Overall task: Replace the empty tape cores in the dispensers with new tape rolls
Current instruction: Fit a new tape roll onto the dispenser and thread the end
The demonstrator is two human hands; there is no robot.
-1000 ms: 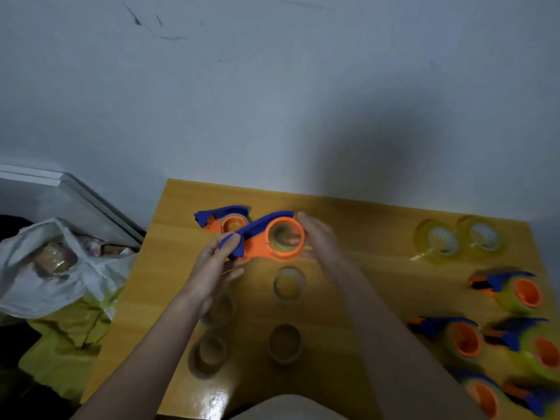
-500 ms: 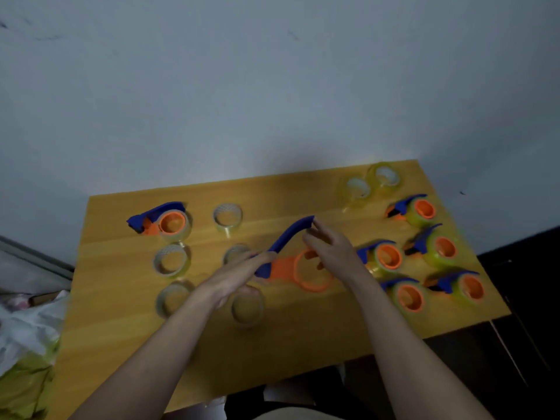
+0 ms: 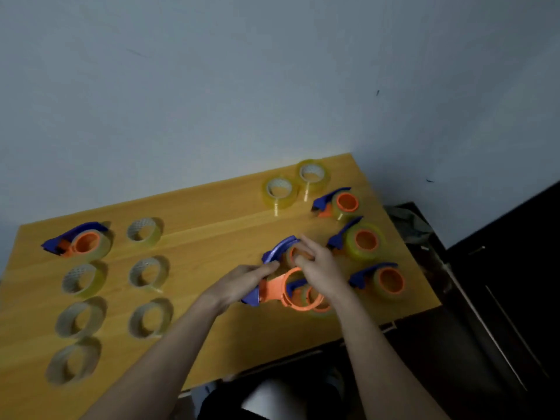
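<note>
My left hand (image 3: 242, 284) grips the blue handle of an orange tape dispenser (image 3: 272, 290) held just above the table's right half. Its orange ring (image 3: 298, 301) has nothing on it. My right hand (image 3: 322, 268) reaches over the ring, its fingers curled and pinching at the dispenser's upper end. Two full yellow tape rolls (image 3: 278, 192) lie at the back right. Several empty cores (image 3: 148, 272) lie on the left. Another dispenser (image 3: 78, 242) lies at the back left.
Three dispensers loaded with yellow tape (image 3: 365, 241) lie along the right edge of the wooden table (image 3: 212, 237). Two more are partly hidden under my hands. A dark cabinet (image 3: 500, 298) stands right of the table. A wall runs behind it.
Both hands carried the dispenser from the table's left side to the right, over the loaded dispensers. My view swung right with them.
</note>
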